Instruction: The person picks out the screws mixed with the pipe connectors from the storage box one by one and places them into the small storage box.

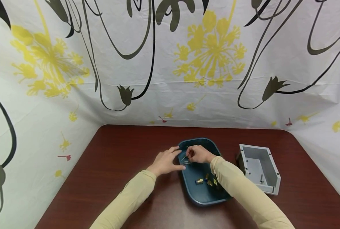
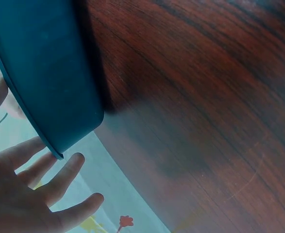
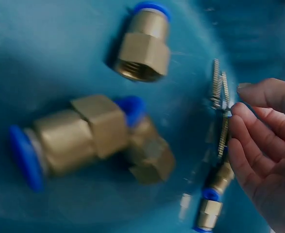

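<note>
My right hand (image 1: 199,154) reaches into the far part of a dark blue-green tray (image 1: 192,175), its fingertips pinching a thin screw (image 1: 183,158). More threaded screws (image 3: 216,85) lie right at those fingertips in the right wrist view. My left hand (image 1: 165,161) is spread along the tray's left side, thumb and fingers apart, fingertips close to the rim (image 2: 28,114) and holding nothing. Brass push-in fittings with blue collars (image 3: 84,136) lie in the near part of the tray, partly covered by my right sleeve in the head view.
A grey open box (image 1: 274,162) stands right of the tray, with a small screw-like piece (image 1: 261,178) inside. The brown wooden table (image 1: 115,159) extends left of the tray. White floral cloth (image 1: 158,73) hangs behind the table and along its sides.
</note>
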The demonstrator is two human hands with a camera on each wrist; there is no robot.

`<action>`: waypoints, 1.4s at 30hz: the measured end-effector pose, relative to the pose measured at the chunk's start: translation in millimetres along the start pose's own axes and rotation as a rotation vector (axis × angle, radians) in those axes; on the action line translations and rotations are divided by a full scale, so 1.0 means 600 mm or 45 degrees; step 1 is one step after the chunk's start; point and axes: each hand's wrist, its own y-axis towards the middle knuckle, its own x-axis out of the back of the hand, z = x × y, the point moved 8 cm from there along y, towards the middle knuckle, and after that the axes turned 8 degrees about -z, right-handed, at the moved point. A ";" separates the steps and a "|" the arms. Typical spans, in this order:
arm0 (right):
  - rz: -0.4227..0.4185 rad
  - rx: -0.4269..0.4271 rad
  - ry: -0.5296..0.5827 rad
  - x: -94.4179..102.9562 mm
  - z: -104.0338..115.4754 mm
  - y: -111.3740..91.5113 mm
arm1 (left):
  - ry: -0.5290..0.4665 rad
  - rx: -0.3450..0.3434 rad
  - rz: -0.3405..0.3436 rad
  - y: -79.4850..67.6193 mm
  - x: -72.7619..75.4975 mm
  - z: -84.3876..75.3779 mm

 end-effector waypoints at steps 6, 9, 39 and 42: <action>-0.015 -0.044 -0.028 -0.019 -0.014 0.000 | -0.002 -0.009 -0.002 -0.002 0.000 -0.002; -0.046 -0.038 -0.046 -0.023 -0.015 0.001 | -0.006 -0.009 -0.008 -0.002 0.001 -0.002; -0.036 -0.111 0.058 -0.032 -0.021 -0.007 | 0.020 -0.019 -0.016 -0.001 0.001 -0.001; -0.032 -0.103 0.070 -0.030 -0.025 -0.007 | 0.010 -0.018 -0.021 -0.001 0.001 -0.001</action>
